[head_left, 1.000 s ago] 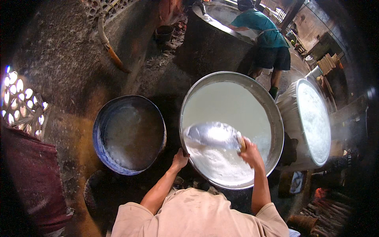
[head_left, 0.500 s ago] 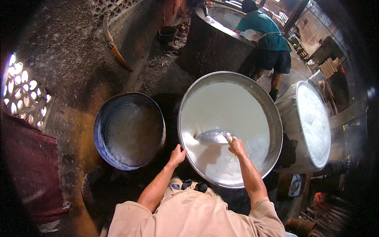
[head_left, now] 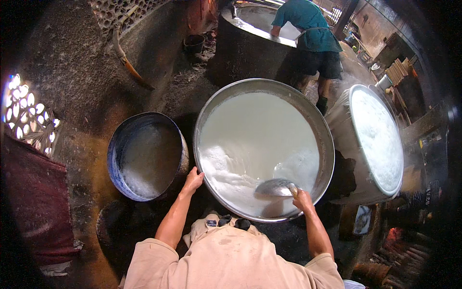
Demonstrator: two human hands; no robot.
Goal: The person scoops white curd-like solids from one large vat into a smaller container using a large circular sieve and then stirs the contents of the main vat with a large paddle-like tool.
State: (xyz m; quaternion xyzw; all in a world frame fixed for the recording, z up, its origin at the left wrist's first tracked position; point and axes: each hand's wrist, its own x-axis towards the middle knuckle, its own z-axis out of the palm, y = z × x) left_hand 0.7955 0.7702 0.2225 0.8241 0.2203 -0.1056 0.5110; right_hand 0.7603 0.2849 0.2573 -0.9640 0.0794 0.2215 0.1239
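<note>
A wide, round metal pan (head_left: 328, 144) stands in front of me, filled with milky white liquid. Foam lies along its near and left side. My left hand (head_left: 194, 180) grips the pan's rim at the near left. In my right hand (head_left: 303, 199) is the short handle of a rounded metal scoop (head_left: 275, 187). The scoop is low over the liquid in the near right part of the pan, tilted; whether its lower edge touches the surface I cannot tell.
Left of the pan stands a blue drum (head_left: 113, 166) with murky liquid and some foam. A tall container (head_left: 342, 123) full of white froth is at the right. Beyond, a person in a teal shirt (head_left: 315, 26) bends over a round vat (head_left: 245, 55). Firewood (head_left: 402, 262) lies lower right.
The scoop in my right hand has moved from the pan's left middle toward its near right. Foam has spread at the left. My left hand stays at the rim; the view has shifted slightly.
</note>
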